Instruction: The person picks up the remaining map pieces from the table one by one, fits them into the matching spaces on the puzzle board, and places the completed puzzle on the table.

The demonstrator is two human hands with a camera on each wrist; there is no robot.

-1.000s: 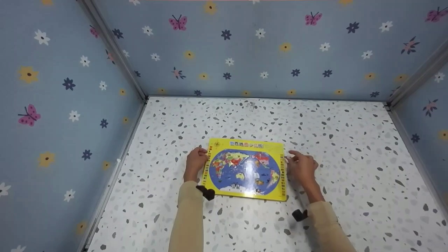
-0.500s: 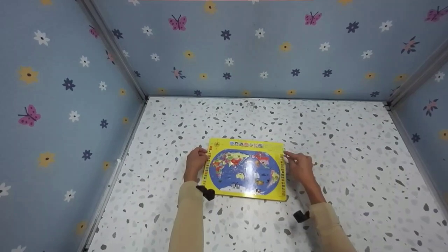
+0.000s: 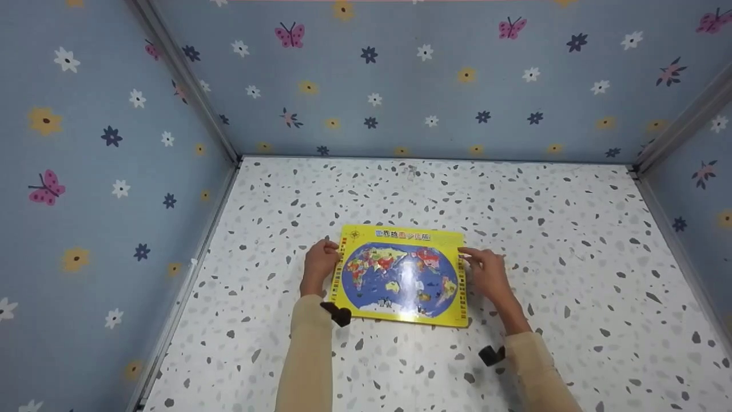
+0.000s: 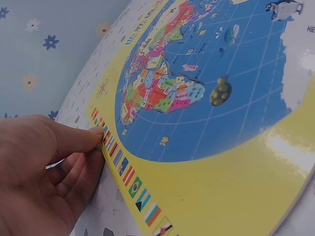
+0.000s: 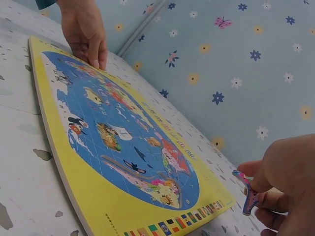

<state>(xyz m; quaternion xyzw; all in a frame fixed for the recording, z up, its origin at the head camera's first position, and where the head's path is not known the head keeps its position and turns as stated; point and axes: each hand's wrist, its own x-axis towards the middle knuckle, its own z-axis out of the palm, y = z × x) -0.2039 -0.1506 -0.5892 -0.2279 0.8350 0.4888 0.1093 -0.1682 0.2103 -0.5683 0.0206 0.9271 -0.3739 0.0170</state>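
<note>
A yellow puzzle board with a blue oval world map lies flat. The left hand is at its left edge; the left wrist view shows thumb and fingers pinching that edge beside a row of flags. At the board's upper right edge is the right hand. Seen from the right wrist, this hand pinches a small, thin, multicoloured piece between thumb and fingers, just off the flag-lined edge. A narrow brownish gap curves along the map near the colourful landmass.
The white speckled tabletop surrounds the board. Blue walls printed with flowers and butterflies stand behind and at both sides. A small dark object is at the left cuff, and another at the right cuff.
The right hand has moved left, its fingertips coming from beside the board to its upper right edge. The left hand and the board have hardly moved.
</note>
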